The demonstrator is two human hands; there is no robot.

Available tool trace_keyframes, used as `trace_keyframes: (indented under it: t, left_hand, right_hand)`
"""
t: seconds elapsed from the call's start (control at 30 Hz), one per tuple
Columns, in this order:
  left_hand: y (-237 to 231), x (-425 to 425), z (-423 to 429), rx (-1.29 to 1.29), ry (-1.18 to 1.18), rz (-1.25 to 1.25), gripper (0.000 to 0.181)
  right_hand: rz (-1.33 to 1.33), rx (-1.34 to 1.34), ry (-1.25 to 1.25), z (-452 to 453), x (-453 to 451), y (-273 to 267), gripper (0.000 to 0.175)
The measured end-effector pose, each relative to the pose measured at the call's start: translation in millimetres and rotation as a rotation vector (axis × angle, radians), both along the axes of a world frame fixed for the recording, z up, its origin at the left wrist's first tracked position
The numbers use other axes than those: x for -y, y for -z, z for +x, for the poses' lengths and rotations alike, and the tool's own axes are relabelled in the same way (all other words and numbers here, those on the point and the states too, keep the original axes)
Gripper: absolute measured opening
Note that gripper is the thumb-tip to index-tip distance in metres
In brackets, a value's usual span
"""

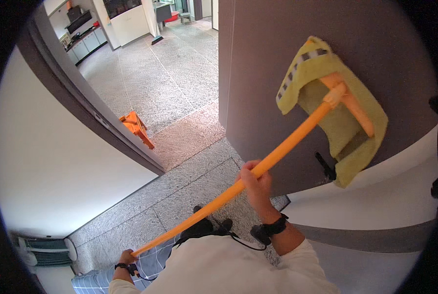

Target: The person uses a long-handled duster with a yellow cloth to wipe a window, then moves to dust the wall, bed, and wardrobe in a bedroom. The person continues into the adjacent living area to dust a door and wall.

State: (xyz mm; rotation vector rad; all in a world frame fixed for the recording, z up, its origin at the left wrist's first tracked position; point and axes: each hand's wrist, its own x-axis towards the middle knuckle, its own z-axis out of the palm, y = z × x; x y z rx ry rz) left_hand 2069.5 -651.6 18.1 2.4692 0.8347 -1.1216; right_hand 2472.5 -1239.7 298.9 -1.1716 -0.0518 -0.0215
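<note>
My right hand grips the middle of a long orange pole. At the pole's lower end, my left hand is closed around it. The pole slants up to the right and ends in an orange T-shaped head. A yellow-green towel with a black-and-white checked band hangs over that head. Behind the towel stands a dark brown door, open into the room. Whether the cloth touches the door cannot be told. A black door handle shows beside the towel's lower end.
An orange stool stands just past the dark door frame. Bedding with a blue-grey check lies at lower left. Further off are a broom, a red basin and kitchen cabinets. White wall borders the left side.
</note>
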Motion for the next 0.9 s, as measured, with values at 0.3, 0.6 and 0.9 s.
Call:
trace_keyframes:
  t: [0.3,0.6,0.9]
  left_hand:
    - [19.8,52.9,-52.6,-0.088,-0.339,-0.380,0.034]
    - [39.5,44.2,-66.6,-0.256,-0.450,-0.303,0.035]
    - [18.7,-31.0,-53.0,-0.037,-0.135,0.113,0.030]
  right_hand:
    - [-0.113,-0.095,-0.051,56.8,-39.7,39.2,0.017]
    - [-0.082,-0.368,-0.185,120.3,-87.1,160.0,0.018]
    - [0.035,-0.757,-0.221,155.6,-148.2,291.2,0.012]
